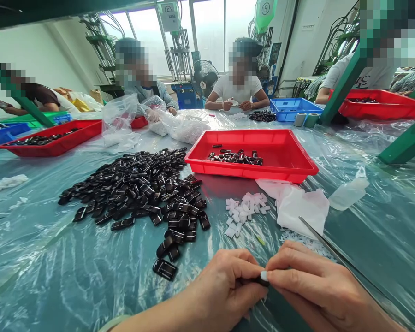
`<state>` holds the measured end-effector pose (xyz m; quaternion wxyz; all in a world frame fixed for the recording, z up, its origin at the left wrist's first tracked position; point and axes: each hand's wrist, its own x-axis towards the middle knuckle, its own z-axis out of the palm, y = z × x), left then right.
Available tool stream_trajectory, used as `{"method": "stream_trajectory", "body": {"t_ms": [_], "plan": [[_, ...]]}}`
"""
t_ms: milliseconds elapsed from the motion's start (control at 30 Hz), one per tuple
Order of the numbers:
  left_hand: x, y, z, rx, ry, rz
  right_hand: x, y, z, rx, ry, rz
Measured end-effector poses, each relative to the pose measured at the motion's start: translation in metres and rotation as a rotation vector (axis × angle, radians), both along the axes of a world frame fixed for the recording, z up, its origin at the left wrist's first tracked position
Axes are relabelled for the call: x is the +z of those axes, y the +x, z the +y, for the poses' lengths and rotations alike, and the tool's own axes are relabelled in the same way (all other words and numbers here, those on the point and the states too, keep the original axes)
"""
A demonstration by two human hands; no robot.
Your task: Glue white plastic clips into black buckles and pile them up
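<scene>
In front of me, my left hand [224, 286] is closed in a pinch round a small black plastic part [254, 280], mostly hidden by the fingers. Against it, my right hand [314, 281] presses its fingertips together at a small white piece [263, 275]. A long pointed metal tool, like tweezers [323, 240], slants out past the right hand; whether that hand grips it I cannot tell. One loose black part [164, 269] lies left of my hands, at the near end of a large heap of black parts [134, 189]. Small white pieces [245, 210] are piled beyond my hands.
A red tray [287, 159] with some black parts stands beyond the white pieces. Right of them lie a white cloth or bag [300, 210] and a translucent bottle [349, 193]. Green posts [352, 69] rise at the right. Several people sit round the plastic-covered table [90, 276].
</scene>
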<state>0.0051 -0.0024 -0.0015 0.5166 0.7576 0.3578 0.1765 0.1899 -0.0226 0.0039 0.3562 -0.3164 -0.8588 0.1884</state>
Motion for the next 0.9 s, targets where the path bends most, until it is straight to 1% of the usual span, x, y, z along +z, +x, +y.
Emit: {"method": "stream_trajectory", "body": {"t_ms": [200, 400, 500, 600, 767, 833, 900], "plan": [[0.0002, 0.0, 0.0, 0.006, 0.013, 0.001, -0.0001, 0.0003, -0.0006, -0.005, 0.032, -0.028], [-0.0009, 0.0002, -0.0012, 0.0, -0.025, -0.007, 0.0025, 0.0006, -0.0005, 0.004, 0.08, -0.109], [-0.0012, 0.0001, -0.0015, -0.005, -0.037, -0.007, 0.0011, 0.0011, -0.001, 0.011, 0.078, -0.095], [-0.0017, -0.0006, -0.0011, -0.007, -0.049, -0.009, -0.0021, 0.0021, -0.0014, 0.012, 0.027, -0.048], [-0.003, -0.0014, -0.0002, -0.003, -0.095, -0.011, -0.0059, 0.0048, -0.0025, 0.023, -0.131, -0.034], [-0.0035, -0.0013, -0.0001, 0.006, -0.128, -0.023, -0.0062, 0.0044, -0.0023, 0.018, -0.15, -0.04], [-0.0037, -0.001, 0.0001, 0.016, -0.153, -0.045, -0.0062, 0.0029, -0.0014, 0.014, -0.121, -0.02]]}}
